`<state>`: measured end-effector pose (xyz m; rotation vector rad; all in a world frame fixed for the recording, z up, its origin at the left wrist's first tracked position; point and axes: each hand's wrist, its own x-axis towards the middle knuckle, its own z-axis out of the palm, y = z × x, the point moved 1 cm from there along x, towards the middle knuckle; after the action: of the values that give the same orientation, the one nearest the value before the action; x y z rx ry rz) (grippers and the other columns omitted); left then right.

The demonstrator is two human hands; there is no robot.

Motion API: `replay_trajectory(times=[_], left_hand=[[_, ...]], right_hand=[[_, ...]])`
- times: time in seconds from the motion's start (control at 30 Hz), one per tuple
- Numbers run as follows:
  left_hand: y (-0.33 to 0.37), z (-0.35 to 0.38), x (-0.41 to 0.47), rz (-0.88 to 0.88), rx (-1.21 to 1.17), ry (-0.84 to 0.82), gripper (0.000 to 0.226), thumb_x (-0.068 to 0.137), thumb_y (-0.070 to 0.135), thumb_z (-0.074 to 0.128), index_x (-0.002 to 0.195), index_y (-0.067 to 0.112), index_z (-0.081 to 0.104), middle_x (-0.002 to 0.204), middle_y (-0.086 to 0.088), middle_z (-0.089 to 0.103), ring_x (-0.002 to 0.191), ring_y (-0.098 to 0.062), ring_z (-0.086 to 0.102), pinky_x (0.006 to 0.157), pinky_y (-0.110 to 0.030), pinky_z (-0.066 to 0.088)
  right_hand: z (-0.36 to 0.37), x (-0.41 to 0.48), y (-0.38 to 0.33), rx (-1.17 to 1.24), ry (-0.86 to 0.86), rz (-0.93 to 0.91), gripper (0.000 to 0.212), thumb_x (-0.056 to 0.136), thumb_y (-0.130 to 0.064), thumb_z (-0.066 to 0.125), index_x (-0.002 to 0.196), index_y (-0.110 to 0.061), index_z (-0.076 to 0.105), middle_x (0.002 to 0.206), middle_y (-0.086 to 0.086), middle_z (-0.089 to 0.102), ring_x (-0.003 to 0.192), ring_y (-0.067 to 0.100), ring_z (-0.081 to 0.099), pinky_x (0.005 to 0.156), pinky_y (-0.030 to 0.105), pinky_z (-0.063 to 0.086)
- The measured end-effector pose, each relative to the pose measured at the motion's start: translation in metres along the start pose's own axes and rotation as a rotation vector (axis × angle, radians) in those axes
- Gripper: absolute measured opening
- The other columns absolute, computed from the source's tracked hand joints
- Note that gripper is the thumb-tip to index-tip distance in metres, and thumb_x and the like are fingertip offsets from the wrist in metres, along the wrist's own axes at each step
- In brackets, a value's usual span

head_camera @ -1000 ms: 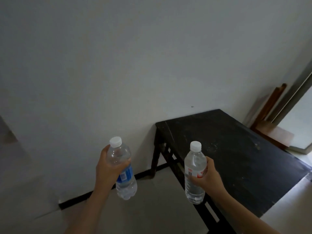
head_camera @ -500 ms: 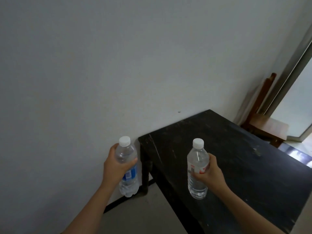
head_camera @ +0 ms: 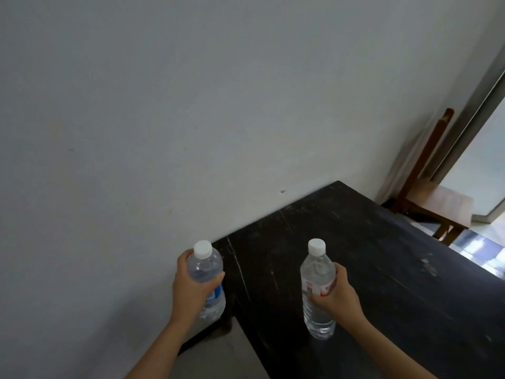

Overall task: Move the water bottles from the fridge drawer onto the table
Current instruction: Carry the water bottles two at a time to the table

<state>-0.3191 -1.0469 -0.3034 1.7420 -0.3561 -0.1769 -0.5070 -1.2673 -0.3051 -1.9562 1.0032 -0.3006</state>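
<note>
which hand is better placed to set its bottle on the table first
Right. The right hand holds the red-label bottle over the table; the left hand holds the blue-label bottle mostly off its left edge.

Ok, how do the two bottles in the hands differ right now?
The blue-label bottle is in the left hand; the red-label bottle is in the right hand. The red-label bottle is over the black table; the blue-label bottle is off its left edge, above the floor. The red-label bottle looks taller and slimmer than the blue-label bottle. Both are clear, white-capped, upright and gripped round the middle.
</note>
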Motion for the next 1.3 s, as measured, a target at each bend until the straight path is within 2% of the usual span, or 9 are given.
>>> replay_trajectory(times=[0.13,0.23,0.33,0.5,0.67,0.8,0.93,1.1,1.3], left_hand=[[-0.001,0.027,0.038,0.053,0.061,0.008,0.072,0.057,0.002,0.084,0.111,0.021,0.041,0.107,0.0,0.053,0.098,-0.018,0.052,0.083,-0.03,0.043],[-0.009,0.048,0.08,0.02,0.064,-0.037,0.073,0.058,0.007,0.085,0.115,0.019,0.041,0.107,0.0,0.053,0.098,-0.019,0.052,0.085,-0.031,0.044],[-0.015,0.067,0.112,-0.017,0.056,-0.055,0.075,0.059,0.009,0.085,0.121,0.015,0.042,0.106,0.0,0.051,0.098,-0.019,0.05,0.083,-0.031,0.043],[-0.021,0.099,0.159,0.05,0.041,-0.091,0.068,0.055,0.006,0.086,0.104,0.022,0.042,0.099,-0.005,0.058,0.092,-0.022,0.055,0.077,-0.029,0.042],[-0.021,0.13,0.183,0.065,0.032,-0.097,0.066,0.051,0.01,0.089,0.099,0.024,0.046,0.095,0.0,0.059,0.091,-0.018,0.056,0.077,-0.029,0.044],[-0.019,0.147,0.19,0.045,0.017,-0.081,0.063,0.051,0.012,0.088,0.097,0.025,0.047,0.093,0.003,0.059,0.089,-0.017,0.055,0.075,-0.03,0.045],[-0.024,0.158,0.201,0.031,0.046,-0.075,0.062,0.051,0.015,0.089,0.097,0.025,0.049,0.094,0.0,0.063,0.091,-0.022,0.059,0.079,-0.039,0.051],[-0.026,0.163,0.212,0.031,0.057,-0.037,0.062,0.05,0.012,0.089,0.096,0.023,0.05,0.094,-0.001,0.063,0.09,-0.021,0.059,0.078,-0.034,0.049],[-0.036,0.166,0.22,-0.019,0.11,-0.017,0.068,0.048,0.018,0.089,0.106,0.015,0.052,0.104,-0.008,0.062,0.099,-0.03,0.056,0.082,-0.048,0.051]], right_hand=[[0.011,0.029,-0.007,0.013,0.022,0.026,0.08,0.067,-0.017,0.08,0.128,-0.021,0.028,0.099,-0.01,0.047,0.095,0.014,0.052,0.081,0.032,0.046],[0.022,0.06,-0.018,0.058,0.063,0.045,0.076,0.068,-0.015,0.079,0.125,-0.022,0.03,0.099,-0.009,0.048,0.093,0.013,0.051,0.081,0.031,0.046],[0.032,0.092,-0.031,0.07,0.076,0.054,0.074,0.067,-0.014,0.079,0.122,-0.023,0.03,0.094,-0.014,0.047,0.093,0.011,0.051,0.081,0.029,0.046],[0.051,0.146,-0.053,0.056,0.127,0.064,0.065,0.069,-0.022,0.079,0.113,-0.027,0.03,0.09,-0.014,0.049,0.083,0.008,0.054,0.079,0.029,0.049],[0.061,0.183,-0.06,0.011,0.16,0.105,0.075,0.055,-0.038,0.081,0.111,-0.036,0.031,0.108,-0.001,0.052,0.103,0.018,0.053,0.086,0.042,0.052],[0.06,0.204,-0.059,-0.023,0.149,0.128,0.073,0.058,-0.033,0.081,0.111,-0.034,0.031,0.109,0.002,0.053,0.103,0.019,0.054,0.085,0.04,0.052],[0.059,0.225,-0.056,-0.044,0.129,0.141,0.072,0.058,-0.035,0.081,0.109,-0.035,0.031,0.107,0.001,0.054,0.103,0.02,0.054,0.085,0.04,0.052],[0.06,0.249,-0.058,-0.094,0.09,0.106,0.078,0.061,-0.033,0.081,0.123,-0.025,0.034,0.104,-0.002,0.049,0.106,0.019,0.047,0.089,0.037,0.048],[0.068,0.268,-0.065,-0.099,0.03,0.082,0.08,0.066,-0.033,0.079,0.129,-0.025,0.031,0.108,-0.002,0.043,0.099,0.011,0.039,0.087,0.03,0.044]])
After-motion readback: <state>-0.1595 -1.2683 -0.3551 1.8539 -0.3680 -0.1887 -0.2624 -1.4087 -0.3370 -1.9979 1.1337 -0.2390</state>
